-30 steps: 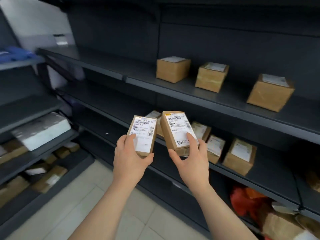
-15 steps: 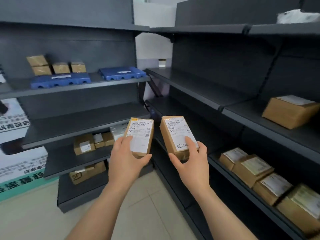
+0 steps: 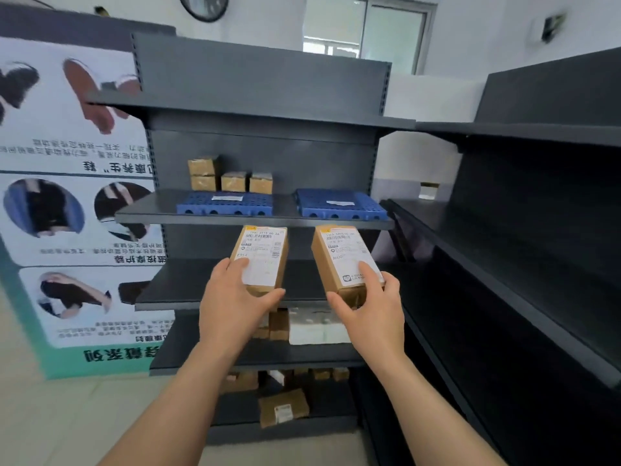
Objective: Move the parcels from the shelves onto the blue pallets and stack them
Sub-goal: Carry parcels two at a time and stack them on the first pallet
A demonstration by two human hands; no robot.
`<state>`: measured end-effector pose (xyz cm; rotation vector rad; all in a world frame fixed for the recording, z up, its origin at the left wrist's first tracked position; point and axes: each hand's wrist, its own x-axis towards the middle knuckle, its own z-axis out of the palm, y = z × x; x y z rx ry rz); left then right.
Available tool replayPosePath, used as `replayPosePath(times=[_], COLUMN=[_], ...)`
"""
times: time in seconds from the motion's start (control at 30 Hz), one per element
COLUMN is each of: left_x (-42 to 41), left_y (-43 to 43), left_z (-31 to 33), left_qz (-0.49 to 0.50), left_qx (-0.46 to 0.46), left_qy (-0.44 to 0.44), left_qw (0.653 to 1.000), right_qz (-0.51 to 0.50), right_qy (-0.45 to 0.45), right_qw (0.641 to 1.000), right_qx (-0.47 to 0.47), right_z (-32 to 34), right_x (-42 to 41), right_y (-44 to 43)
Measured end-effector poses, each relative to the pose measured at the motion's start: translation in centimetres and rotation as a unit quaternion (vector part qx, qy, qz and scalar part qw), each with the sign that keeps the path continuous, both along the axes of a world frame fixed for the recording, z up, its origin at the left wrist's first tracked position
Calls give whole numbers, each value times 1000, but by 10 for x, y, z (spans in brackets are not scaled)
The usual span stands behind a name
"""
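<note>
Brown card parcels, two, one to each hand, carried in front of the pallet shelf. Left parcel: slim box with its white label towards the wearer, its lower end gripped by the left hand, thumb on the label and fingers curled beneath. Right parcel: like box, label likewise up, its lower end clamped in the right hand, one finger laid on the label and the rest wrapped round the end. The hands are apart and side by side, and the parcels do not touch. Each box tilts away from the wearer with its far end raised; the grip at the near end probably leaves that far end free to go onto a pallet first, and the label side up suits setting down face-up. Blue plastic pallets, two, lie side by side on the shelf just above and beyond the parcels. Left pallet: four small boxes along its rear edge, two of them stacked at the left, with the front part bare save for a white slip. Right pallet: a white slip only. The left parcel sits roughly below the left pallet and the right parcel below the right, neither yet over the shelf edge. Lower shelves hold more brown parcels and a white package. Dark shelving stands to the right, a poster to the left.
</note>
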<state>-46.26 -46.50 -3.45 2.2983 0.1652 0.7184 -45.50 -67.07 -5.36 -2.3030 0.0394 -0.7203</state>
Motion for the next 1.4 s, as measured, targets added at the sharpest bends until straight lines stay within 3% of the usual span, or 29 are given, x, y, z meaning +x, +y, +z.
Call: replayPosePath(times=[0.3,0.73,1.17,1.4], left_x=[93,288,486,552], left_y=[29,108,178,183], left_z=[16,63,106,104], left_qz=[72,48,50,62], left_qx=[4,10,186,230], left_qy=[-11,-40,-49,-20], left_qw=[997,998,980,971], right_qz=[56,44,3,4], right_qy=[6,-9,-4,-5], right_qw=[998,999,999,999], right_qx=[-15,-16,-33,-52], right_z=[21,49,83,90], right_x=[114,309,477,533], right_y=[25,108,186,195])
